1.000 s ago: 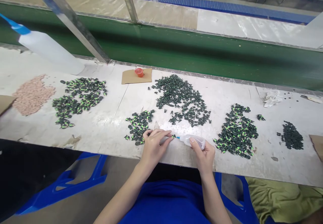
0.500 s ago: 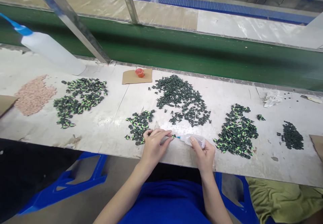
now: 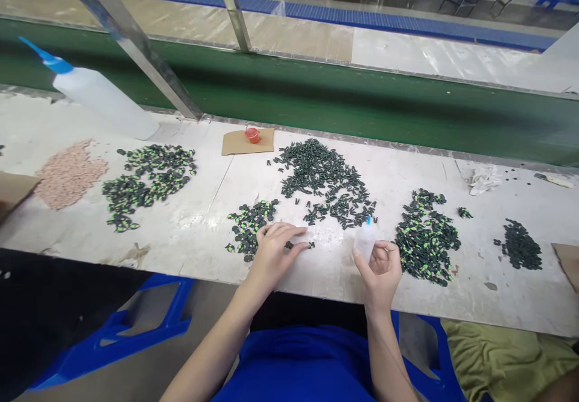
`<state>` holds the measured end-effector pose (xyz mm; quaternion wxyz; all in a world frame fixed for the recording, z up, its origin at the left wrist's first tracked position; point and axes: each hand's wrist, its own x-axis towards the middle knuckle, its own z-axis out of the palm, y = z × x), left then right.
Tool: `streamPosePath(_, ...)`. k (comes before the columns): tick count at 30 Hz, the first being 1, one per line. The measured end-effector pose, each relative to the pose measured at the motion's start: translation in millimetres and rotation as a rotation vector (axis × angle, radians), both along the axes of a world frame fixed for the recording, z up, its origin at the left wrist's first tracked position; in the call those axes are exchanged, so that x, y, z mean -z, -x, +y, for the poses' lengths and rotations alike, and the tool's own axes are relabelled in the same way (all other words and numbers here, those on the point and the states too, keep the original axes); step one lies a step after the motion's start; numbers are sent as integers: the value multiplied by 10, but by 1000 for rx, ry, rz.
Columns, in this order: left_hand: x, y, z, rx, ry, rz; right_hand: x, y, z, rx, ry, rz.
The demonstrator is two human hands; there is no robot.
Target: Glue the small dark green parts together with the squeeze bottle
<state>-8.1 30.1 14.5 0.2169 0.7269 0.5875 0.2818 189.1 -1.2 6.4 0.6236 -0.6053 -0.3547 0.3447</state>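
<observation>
My right hand grips a small translucent squeeze bottle, held upright with its blue tip pointing up. My left hand rests low over the table, thumb and fingers apart. One small black-and-green piece lies by the left thumb tip, and another dark piece shows in the gap between thumb and fingers; whether the hand touches it, I cannot tell. Just left of that hand is a pile of black-and-green pieces. A larger heap of dark green pieces spreads beyond both hands.
To the right lie a black-and-green pile and a black pile. Leftward are another black-and-green pile, pinkish pieces and a large white bottle. A red cup sits on cardboard. A metal post rises behind.
The squeeze bottle has swung from lying level, its tip at the piece by my left hand, to upright and farther right. My left thumb and fingers have parted.
</observation>
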Motion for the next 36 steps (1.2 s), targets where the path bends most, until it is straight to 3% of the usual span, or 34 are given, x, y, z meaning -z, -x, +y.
streamPosePath(5, -53, 29, 273, -81, -46, 46, -49, -6, 109, 18, 34, 11)
streamPosePath(10, 42, -74, 462, -48, -12, 77, 12, -10, 113, -1, 79, -135)
streamPosePath(14, 82, -91, 459, -2, 3, 87, 58, 14, -9, 94, -82, -395)
streamPosePath(18, 29, -57, 413, 13, 33, 97, 55, 117, -210, 208, -297, -546)
streamPosePath(21, -61, -39, 348, 16, 59, 70, 1, 242, -305, 69, -274, -447)
streamPosePath(27, -221, -37, 103, 274, -29, -117, -116, 415, -173, -340, 142, 193)
streamPosePath(31, -186, -28, 2, 347, -105, -169, -99, 393, -91, -386, 232, 342)
streamPosePath(36, -24, 0, -36, 250, -172, -63, -56, 339, -92, -314, 266, 325)
